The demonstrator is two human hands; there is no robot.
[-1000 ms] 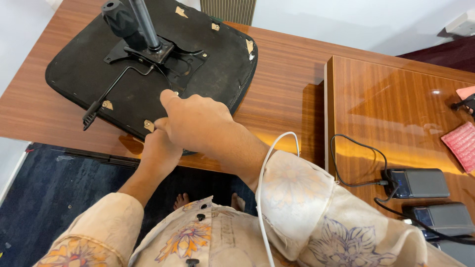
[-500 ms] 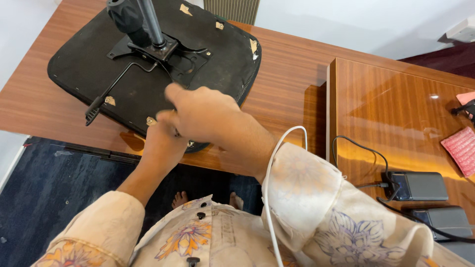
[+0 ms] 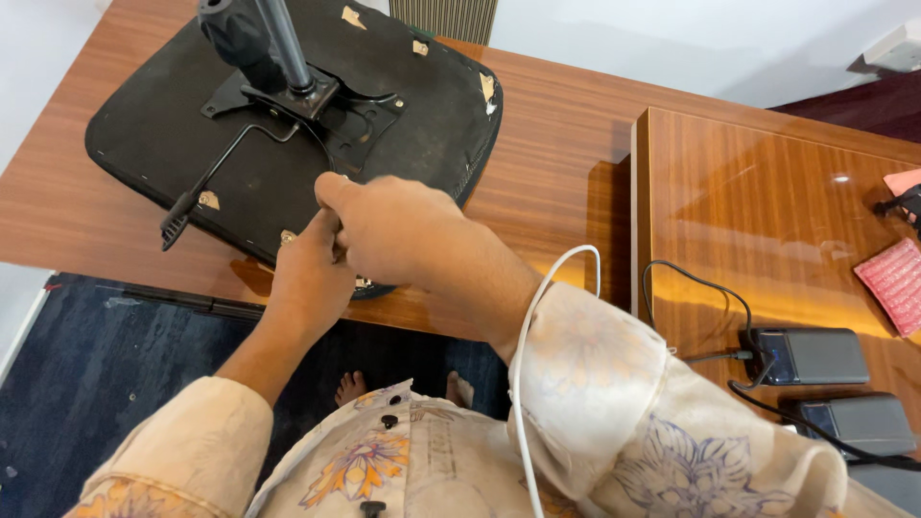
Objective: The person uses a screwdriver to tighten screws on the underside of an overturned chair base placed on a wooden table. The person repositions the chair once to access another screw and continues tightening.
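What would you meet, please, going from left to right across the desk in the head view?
Black chair seat → left hand → right hand → white cable → two power banks → pink pad.

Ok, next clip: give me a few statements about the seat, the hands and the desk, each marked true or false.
1. The black seat pan lies upside down on the wooden desk. True.
2. Both hands meet at the seat's near edge. True: left hand, right hand.
3. A lever sticks out from the seat's metal plate. True.
4. The power banks lie on the seat. False: on the raised desk section at right.
5. The cable across the right sleeve is black. False: white.
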